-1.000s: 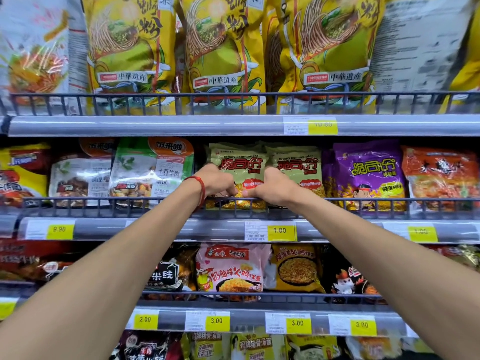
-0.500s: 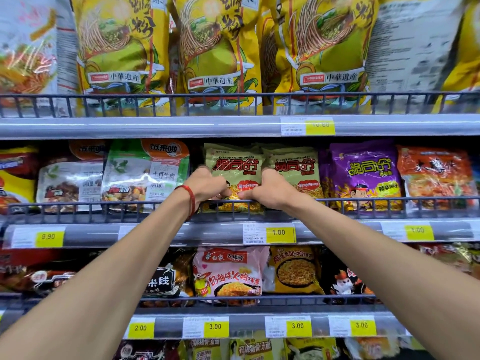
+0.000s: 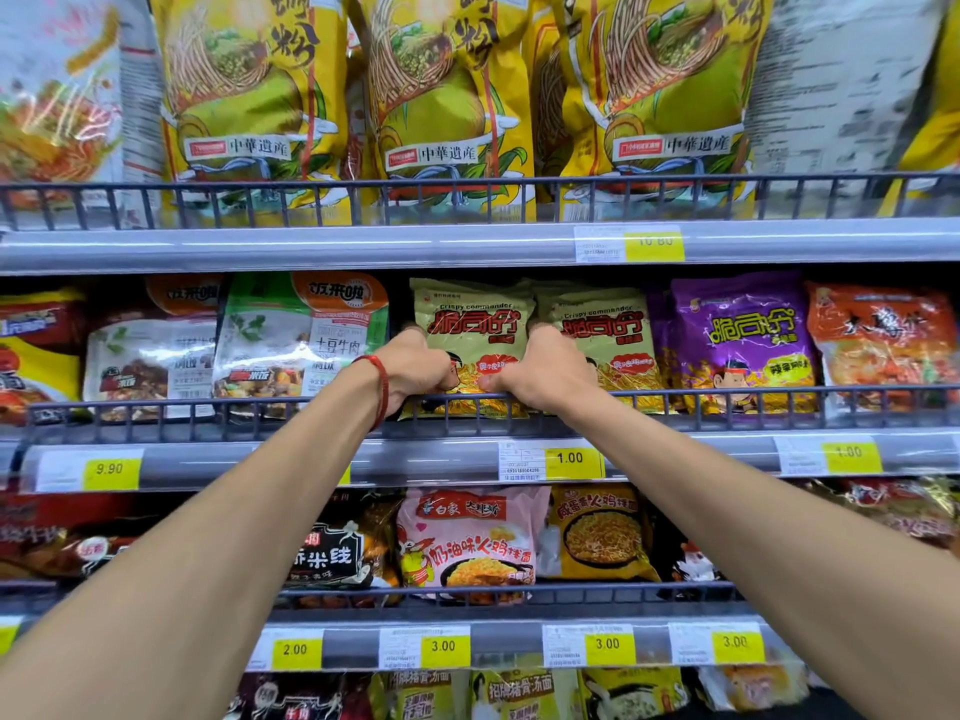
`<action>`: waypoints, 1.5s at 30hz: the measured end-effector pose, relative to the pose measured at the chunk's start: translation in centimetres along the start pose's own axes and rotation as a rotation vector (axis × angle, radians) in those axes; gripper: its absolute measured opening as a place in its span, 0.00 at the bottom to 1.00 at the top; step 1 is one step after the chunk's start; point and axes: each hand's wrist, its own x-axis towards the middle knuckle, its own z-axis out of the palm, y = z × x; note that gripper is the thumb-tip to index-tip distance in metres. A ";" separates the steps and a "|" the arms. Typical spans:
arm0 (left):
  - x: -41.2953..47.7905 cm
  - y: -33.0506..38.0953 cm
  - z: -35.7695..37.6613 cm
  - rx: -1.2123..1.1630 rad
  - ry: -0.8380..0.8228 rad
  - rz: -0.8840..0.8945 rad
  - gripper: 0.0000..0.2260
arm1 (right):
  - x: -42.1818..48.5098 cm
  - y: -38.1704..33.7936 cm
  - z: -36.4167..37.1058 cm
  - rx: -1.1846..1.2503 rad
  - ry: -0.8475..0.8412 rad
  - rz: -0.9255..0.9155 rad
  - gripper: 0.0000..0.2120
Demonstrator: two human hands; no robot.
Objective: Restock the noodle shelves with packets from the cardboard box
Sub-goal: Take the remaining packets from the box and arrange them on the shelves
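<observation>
**Two hands hold a noodle packet on the middle shelf**

At frame centre, the left hand (image 3: 415,374) and right hand (image 3: 545,376) curl round the lower side edges of an upright packet (image 3: 475,330), just behind the wire rail (image 3: 727,392). Its right edge meets a matching twin (image 3: 608,345). A narrow dark gap separates its left edge from a pouch (image 3: 306,345). Dark space shows above its top.

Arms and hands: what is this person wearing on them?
The left arm and right arm are bare, with no sleeves, gloves or watch in view. A thin red cord bracelet circles the wrist of the left hand. The right hand wears nothing.
</observation>
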 end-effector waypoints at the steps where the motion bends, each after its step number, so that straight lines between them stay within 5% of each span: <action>1: 0.0 0.0 0.1 0.014 0.012 0.003 0.24 | 0.1 -0.1 0.1 -0.020 0.000 -0.003 0.25; 13: -0.5 -0.5 1.1 0.251 0.325 0.145 0.18 | -0.4 0.7 0.0 0.070 0.080 -0.064 0.25; 17: -0.8 -0.1 2.0 0.290 0.373 0.178 0.30 | -1.0 2.3 -1.7 0.026 0.194 -0.163 0.18; 21: -1.4 0.0 3.1 0.377 0.386 0.245 0.38 | -1.2 4.2 -4.1 -0.140 0.260 -0.183 0.23; 26: -2.0 0.0 2.8 0.635 0.417 0.356 0.33 | -0.7 4.9 -6.2 -0.364 0.045 -0.107 0.22; 31: -2.1 1.0 1.8 0.687 0.228 0.394 0.38 | -0.1 4.2 -7.1 -0.528 -0.099 -0.129 0.16; 34: -1.7 1.4 1.6 0.801 0.191 0.412 0.40 | 0.6 4.7 -6.6 -0.544 -0.082 -0.155 0.19; 40: -0.5 1.1 1.8 0.811 0.206 0.392 0.41 | 2.3 6.4 -6.4 -0.593 -0.101 -0.237 0.40; 45: -0.4 0.9 2.3 0.750 0.265 0.387 0.43 | 2.6 6.4 -5.8 -0.590 -0.023 -0.269 0.39</action>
